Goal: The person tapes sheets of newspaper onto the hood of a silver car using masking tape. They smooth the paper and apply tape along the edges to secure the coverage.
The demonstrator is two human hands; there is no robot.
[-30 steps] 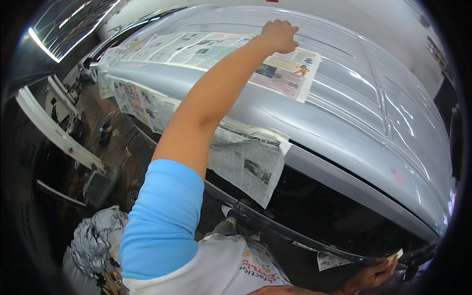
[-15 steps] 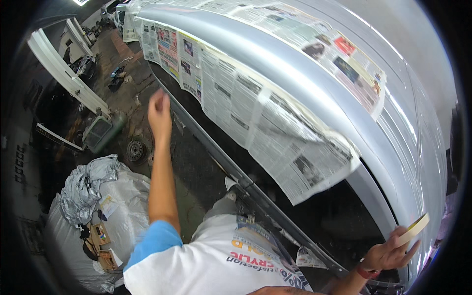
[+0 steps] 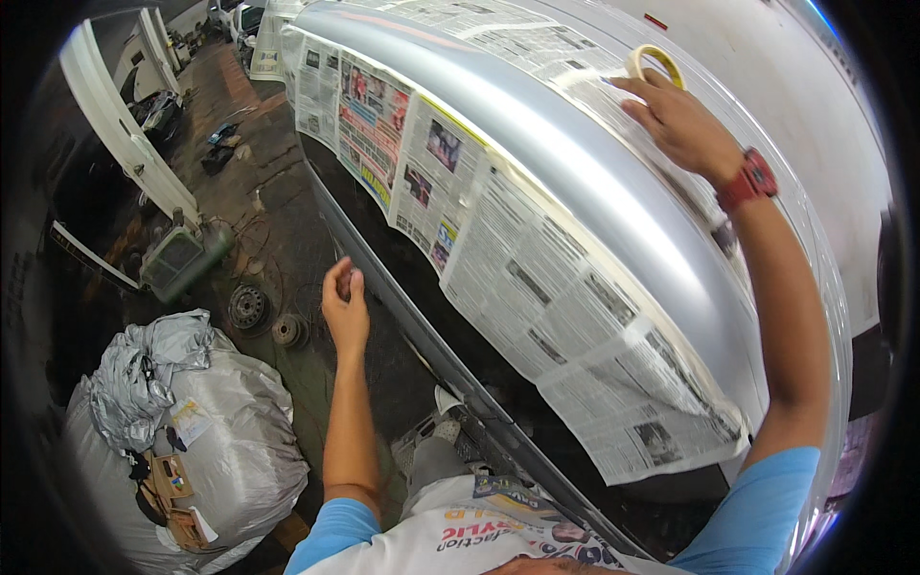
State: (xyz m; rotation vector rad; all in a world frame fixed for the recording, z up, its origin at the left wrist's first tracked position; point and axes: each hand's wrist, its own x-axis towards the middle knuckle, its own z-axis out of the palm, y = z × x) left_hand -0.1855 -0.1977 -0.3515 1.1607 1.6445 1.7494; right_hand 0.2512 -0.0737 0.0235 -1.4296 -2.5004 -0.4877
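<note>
My right hand reaches over the silver car roof, gripping a roll of masking tape at its fingertips, close to the newspaper sheets on the far side of the roof strip. My left hand hangs in the air beside the car door, apart from it, with its fingers curled in and nothing visible in them. More newspaper covers the upper part of the side windows, its top edge along the silver roof frame and its lower edge hanging loose over the dark glass.
At the lower left stands a bulky item under a grey plastic cover, with an open cardboard box on it. Wheel rims, a green machine and a white panel are on the left. The door's sill runs alongside me.
My right hand has swung from the lower right up and forward over the roof, carrying the tape roll. My left hand has dropped lower and nearer. The view has shifted along the car.
</note>
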